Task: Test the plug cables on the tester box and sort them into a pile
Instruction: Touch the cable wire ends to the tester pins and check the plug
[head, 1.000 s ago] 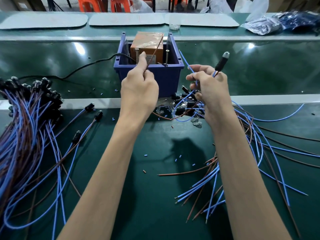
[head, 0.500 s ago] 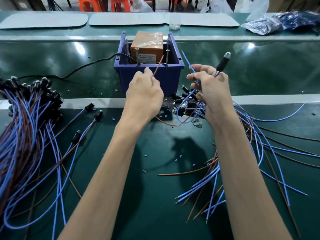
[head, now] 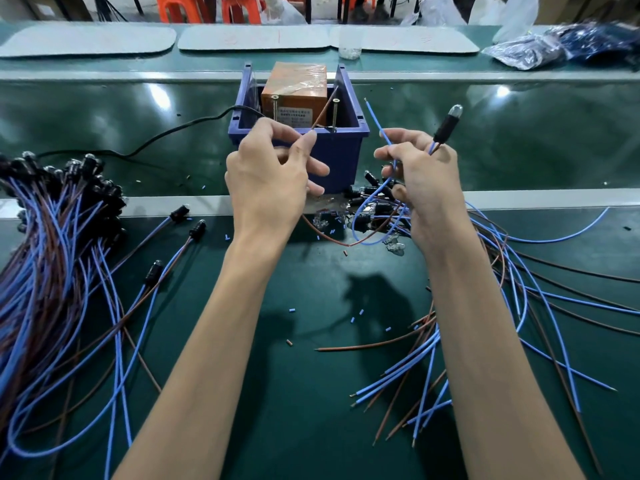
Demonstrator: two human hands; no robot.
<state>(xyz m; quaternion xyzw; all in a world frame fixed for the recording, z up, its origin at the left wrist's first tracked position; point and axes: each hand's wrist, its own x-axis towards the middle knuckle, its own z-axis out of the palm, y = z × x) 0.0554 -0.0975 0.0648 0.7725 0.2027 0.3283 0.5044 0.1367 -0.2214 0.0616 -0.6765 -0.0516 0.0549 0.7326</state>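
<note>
Now L hand [head: 266,181] pinches brown lead [head: 320,114], R hand [head: 427,192] holds plug cable [head: 446,125].

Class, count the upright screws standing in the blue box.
2: one screw left, in front of the orange block; the other right, near the box wall. More may be hidden.

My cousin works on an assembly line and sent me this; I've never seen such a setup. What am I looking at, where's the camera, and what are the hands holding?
No machine here: a person works bare-handed, and the camera sits on their head, looking down. On the green table stands a blue box holding an orange unit, seemingly the tester. A big pile of cables lies left, loose cables right. The left hand pinches one cable's brown wire, pointing it into the box; the right hand holds the blue wire and black plug.
</note>
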